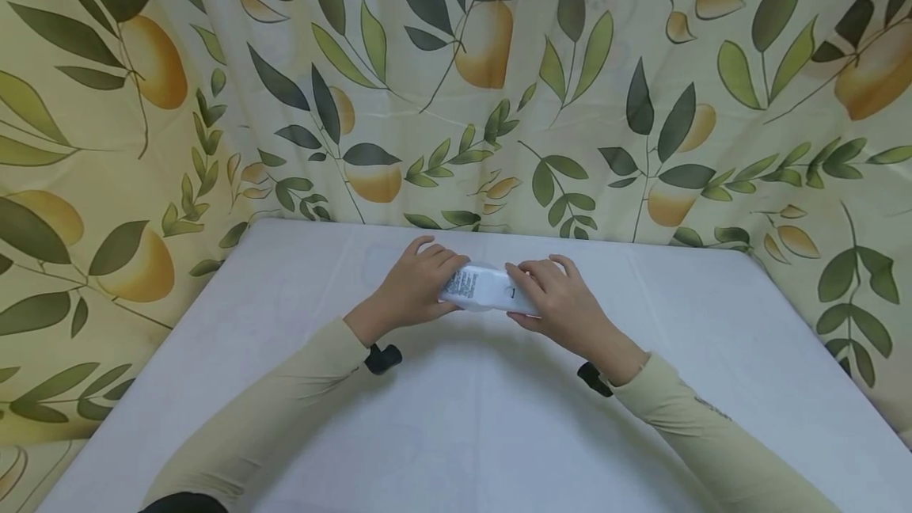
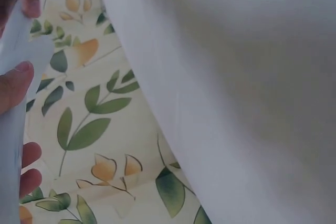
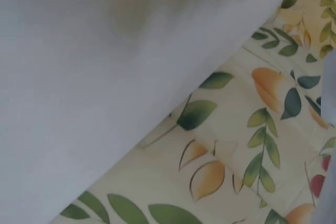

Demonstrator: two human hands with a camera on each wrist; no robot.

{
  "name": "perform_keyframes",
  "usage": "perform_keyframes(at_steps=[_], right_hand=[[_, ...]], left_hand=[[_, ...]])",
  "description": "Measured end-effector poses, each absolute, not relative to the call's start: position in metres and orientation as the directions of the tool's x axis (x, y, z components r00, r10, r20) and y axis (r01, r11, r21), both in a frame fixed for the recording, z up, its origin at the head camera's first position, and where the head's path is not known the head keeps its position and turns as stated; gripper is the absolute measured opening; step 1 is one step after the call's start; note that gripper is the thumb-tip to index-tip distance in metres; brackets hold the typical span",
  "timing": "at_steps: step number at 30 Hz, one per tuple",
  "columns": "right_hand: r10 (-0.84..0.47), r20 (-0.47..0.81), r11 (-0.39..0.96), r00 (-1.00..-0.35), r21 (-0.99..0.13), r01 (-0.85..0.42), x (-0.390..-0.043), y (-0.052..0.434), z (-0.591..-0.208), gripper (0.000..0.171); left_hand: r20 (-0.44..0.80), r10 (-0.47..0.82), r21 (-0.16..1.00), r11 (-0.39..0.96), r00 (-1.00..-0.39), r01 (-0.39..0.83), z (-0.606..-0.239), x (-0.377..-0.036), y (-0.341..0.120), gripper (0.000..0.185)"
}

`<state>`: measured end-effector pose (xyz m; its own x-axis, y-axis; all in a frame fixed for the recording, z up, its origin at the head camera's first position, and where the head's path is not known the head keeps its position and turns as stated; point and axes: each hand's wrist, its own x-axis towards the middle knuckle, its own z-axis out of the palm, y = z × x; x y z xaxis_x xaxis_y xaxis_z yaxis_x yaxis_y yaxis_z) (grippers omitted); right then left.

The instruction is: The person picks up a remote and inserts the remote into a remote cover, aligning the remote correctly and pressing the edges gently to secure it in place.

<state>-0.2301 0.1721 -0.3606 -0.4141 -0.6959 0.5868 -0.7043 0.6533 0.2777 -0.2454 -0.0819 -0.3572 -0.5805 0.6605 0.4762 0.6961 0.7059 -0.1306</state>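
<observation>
In the head view, a white pack (image 1: pixel 484 288) with small dark print is held up over the far part of the table between two hands. The left hand (image 1: pixel 422 285) grips its left end, thumb below and fingers over the top. At the other end, the right hand (image 1: pixel 559 301) holds it with thumb and fingers. The left wrist view catches the pack (image 2: pixel 11 129) at the left border, with the left thumb (image 2: pixel 16 85) across it and fingertips behind. Only a white edge shows at the right border of the right wrist view.
A white cloth covers the table (image 1: pixel 456 426), its far edge just beyond the hands. Behind it hangs a curtain (image 1: pixel 442 125) printed with leaves and fruit. Dark wrist cameras are strapped under both wrists, and shadows of the arms fall on the cloth.
</observation>
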Motion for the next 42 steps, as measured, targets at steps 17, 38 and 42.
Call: perform_keyframes(at_steps=[17,38,42], right_hand=[[-0.559,0.662,0.792,-0.498,0.250,-0.556,-0.230,0.186,-0.353,0.062],[-0.254,0.652,0.815,-0.715,-0.254,-0.521,-0.212,0.134,-0.353,0.058],[-0.251,0.657,0.810,-0.711,-0.259,-0.525,-0.209,0.129,-0.348,0.057]], left_hand=[[0.816,0.394,-0.121,0.831,-0.423,0.543,-0.352,-0.236,-0.091,0.052],[0.812,0.207,0.055,0.904,-0.546,0.425,-0.355,-0.236,-0.057,0.039],[0.812,0.193,0.061,0.911,-0.551,0.408,-0.357,-0.238,-0.058,0.027]])
